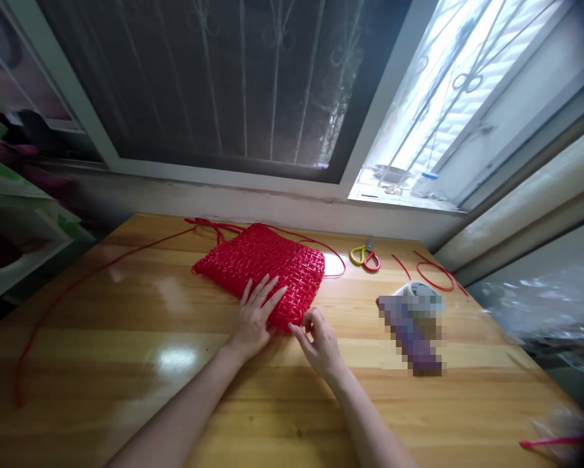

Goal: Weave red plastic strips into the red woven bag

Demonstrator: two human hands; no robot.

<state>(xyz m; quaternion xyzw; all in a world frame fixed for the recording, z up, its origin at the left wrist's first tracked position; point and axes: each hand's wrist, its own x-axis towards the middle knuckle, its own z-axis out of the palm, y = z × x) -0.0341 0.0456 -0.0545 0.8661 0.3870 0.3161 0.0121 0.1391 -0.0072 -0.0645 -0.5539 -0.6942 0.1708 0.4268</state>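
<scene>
A red woven basket-like piece (277,263), glossy and flattened in shape, lies on the wooden table in front of me. My left hand (257,318) rests on its near side, fingers stretched out and apart across the weave; its thumb is hidden. At the near right corner, my right hand (318,338) has thumb and fingers bent together in a pinch at the edge. Whether a single strand or the rim itself is between those fingertips is too small to tell. Loose red cords (207,224) trail from the far left of the weave, one running long across the table's left.
Scissors (365,255) with yellow and red handles lie right of the weave. Further right are a tape roll (423,296), a pixelated purple item (413,338) and cut red cord pieces (436,273). A window (233,172) backs the table (165,383); clear plastic (540,312) lies beyond its right edge.
</scene>
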